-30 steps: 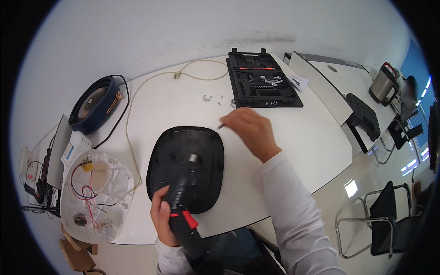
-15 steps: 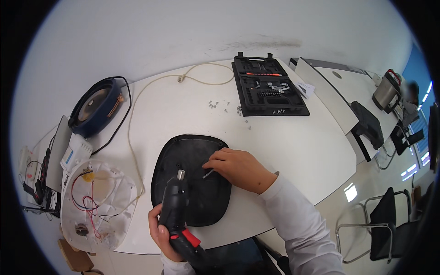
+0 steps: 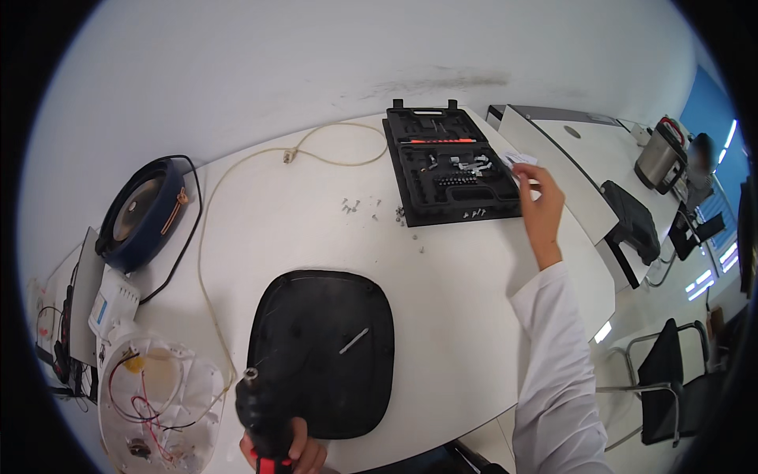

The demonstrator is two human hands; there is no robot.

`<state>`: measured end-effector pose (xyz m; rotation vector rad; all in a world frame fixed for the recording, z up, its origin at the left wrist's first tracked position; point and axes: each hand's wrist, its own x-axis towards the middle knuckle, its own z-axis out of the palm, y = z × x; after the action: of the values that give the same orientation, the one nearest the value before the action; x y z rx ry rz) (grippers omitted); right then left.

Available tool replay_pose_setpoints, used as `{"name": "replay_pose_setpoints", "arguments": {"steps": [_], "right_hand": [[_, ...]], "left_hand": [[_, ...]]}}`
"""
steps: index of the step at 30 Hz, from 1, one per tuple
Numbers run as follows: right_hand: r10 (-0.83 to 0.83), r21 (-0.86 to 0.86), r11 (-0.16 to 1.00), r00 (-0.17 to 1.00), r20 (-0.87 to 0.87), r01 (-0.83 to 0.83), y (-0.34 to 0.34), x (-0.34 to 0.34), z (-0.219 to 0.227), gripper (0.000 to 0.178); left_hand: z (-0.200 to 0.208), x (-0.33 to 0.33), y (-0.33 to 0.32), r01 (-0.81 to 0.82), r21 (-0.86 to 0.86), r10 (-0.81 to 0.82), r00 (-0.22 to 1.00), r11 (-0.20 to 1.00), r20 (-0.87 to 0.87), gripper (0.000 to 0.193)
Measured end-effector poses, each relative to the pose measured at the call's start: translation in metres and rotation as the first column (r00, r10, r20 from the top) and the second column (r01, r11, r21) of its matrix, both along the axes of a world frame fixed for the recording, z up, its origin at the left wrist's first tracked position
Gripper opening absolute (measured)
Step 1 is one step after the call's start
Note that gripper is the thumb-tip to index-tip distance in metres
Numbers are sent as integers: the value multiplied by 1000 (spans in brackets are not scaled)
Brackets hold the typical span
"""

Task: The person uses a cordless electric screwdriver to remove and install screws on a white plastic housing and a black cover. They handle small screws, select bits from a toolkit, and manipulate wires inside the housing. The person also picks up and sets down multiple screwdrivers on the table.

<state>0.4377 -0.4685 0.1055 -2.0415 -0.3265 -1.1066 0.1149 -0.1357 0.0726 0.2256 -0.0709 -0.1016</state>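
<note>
Low at the front, my left hand [image 3: 306,452] is wrapped round a black and red power screwdriver [image 3: 260,411], its metal chuck pointing up. Just beyond it lies a black rounded panel [image 3: 316,316], with a slim metal bit [image 3: 354,340] resting aslant on it. My right hand [image 3: 543,209] is stretched out to the right edge of the open black tool case [image 3: 454,174], by a white paper [image 3: 523,158]. Its fingers are bent together at the tips; what they pinch, if anything, is too small to name.
Loose screws [image 3: 350,206] are scattered left of the tool case. A pale cable [image 3: 202,261] loops across the table. On the left are a white housing with wires [image 3: 110,395] and a dark blue round appliance part [image 3: 146,209]. A chair [image 3: 662,379] stands at right.
My right hand has let go of the metal bit, leaving it on the panel, and moved far right to the tool case. The screwdriver in my left hand sits lower and more to the left.
</note>
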Motion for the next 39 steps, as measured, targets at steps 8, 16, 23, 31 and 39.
{"name": "replay_pose_setpoints", "arguments": {"steps": [8, 16, 23, 31, 39], "right_hand": [[59, -341, 906, 874, -482, -249, -26, 64, 21, 16], [185, -359, 744, 690, -700, -564, 5, 109, 24, 19], [180, -349, 691, 618, -765, -633, -5, 134, 18, 25], [119, -378, 721, 642, -758, -581, -10, 141, 25, 15], [57, -390, 734, 623, -780, -555, -12, 145, 16, 19]], "left_hand": [[0, 13, -3, 92, -34, -84, 978, 995, 190, 51], [-1, 20, 3, 62, 73, -82, 946, 995, 312, 99], [-5, 27, 0, 41, 26, -46, 971, 999, 236, 103], [-6, 21, 3, 9, 34, -14, 986, 999, 164, 100], [2, 18, 3, -10, 48, 7, 998, 999, 67, 93]]}}
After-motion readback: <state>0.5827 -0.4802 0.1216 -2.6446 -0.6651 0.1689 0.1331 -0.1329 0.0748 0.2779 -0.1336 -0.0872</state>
